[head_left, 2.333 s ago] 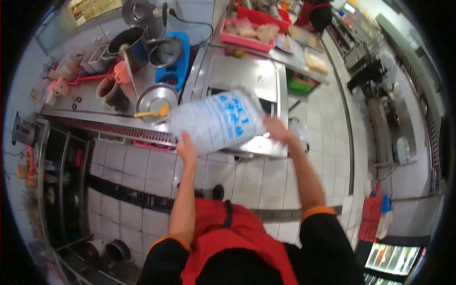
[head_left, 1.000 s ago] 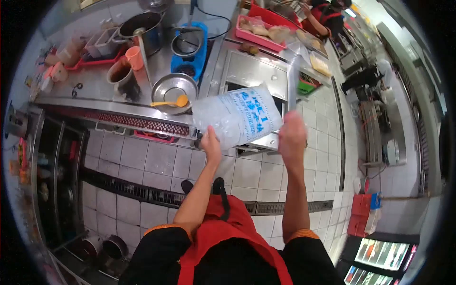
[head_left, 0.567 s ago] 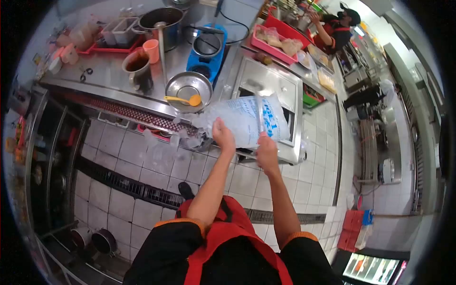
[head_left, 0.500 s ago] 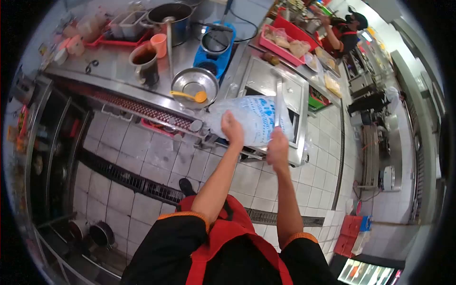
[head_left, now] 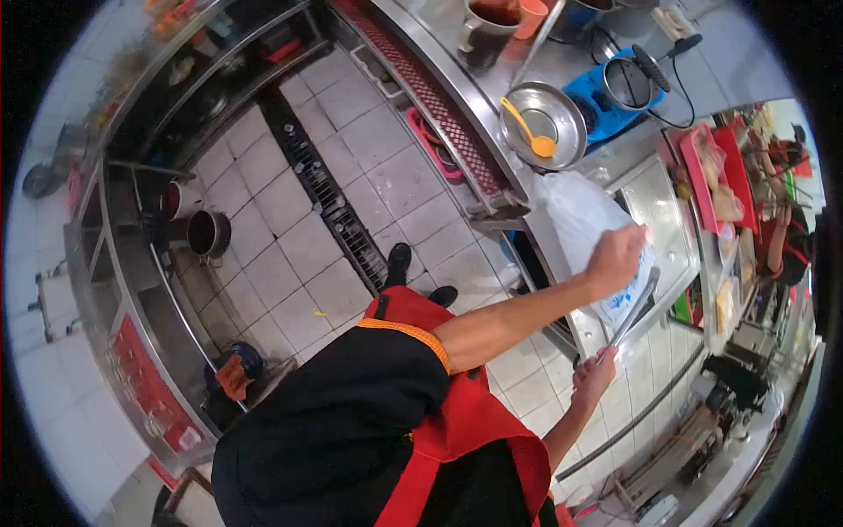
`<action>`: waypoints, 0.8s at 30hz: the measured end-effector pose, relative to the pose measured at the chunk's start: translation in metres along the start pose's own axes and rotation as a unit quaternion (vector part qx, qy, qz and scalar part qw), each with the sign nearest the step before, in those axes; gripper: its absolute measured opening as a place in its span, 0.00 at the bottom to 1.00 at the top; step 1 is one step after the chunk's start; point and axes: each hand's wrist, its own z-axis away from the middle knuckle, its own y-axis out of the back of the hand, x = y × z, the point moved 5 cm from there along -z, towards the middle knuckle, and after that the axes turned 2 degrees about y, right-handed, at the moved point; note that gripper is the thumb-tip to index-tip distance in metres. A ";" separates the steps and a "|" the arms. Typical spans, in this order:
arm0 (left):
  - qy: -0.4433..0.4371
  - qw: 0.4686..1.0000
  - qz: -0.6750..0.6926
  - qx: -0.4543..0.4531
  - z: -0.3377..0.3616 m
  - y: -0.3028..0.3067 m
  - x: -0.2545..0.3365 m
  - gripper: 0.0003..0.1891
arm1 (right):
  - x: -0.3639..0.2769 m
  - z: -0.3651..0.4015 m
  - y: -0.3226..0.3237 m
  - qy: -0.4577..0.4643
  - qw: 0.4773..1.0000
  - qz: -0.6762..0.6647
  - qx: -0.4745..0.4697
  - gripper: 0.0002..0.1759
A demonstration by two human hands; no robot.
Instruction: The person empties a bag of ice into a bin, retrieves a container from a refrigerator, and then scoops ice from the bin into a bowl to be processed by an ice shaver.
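Shifted to the view's right since 0.5 s ago, the ice bag (head_left: 575,220) is pinned on the steel counter (head_left: 672,224) by the closed left hand (head_left: 615,255); a metal bar (head_left: 634,312) is gripped in the right hand (head_left: 595,379).

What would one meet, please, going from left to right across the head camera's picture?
Dark pot → floor drain → shoes → metal bowl → left hand gripping the plastic bag → red tray.
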 end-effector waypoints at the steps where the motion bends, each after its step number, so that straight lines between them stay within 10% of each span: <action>1: -0.021 1.000 0.010 -0.016 0.001 -0.009 0.015 0.15 | 0.004 0.001 0.006 -0.004 1.000 -0.001 0.002 0.21; 14: -0.419 0.826 -0.024 -0.377 0.015 -0.166 0.180 0.10 | 0.017 0.038 0.121 0.024 0.977 -0.185 0.106 0.21; 16: -0.404 0.852 0.050 -0.328 -0.005 -0.154 0.195 0.11 | 0.018 0.022 0.139 0.052 0.980 -0.153 0.120 0.21; 20: -0.069 0.836 0.101 -0.535 -0.021 -0.128 0.233 0.21 | 0.015 -0.058 0.153 0.180 0.960 0.000 0.213 0.20; 24: -0.087 0.833 0.074 -0.541 -0.018 -0.132 0.231 0.21 | -0.044 -0.063 0.091 0.264 0.952 -0.032 0.150 0.22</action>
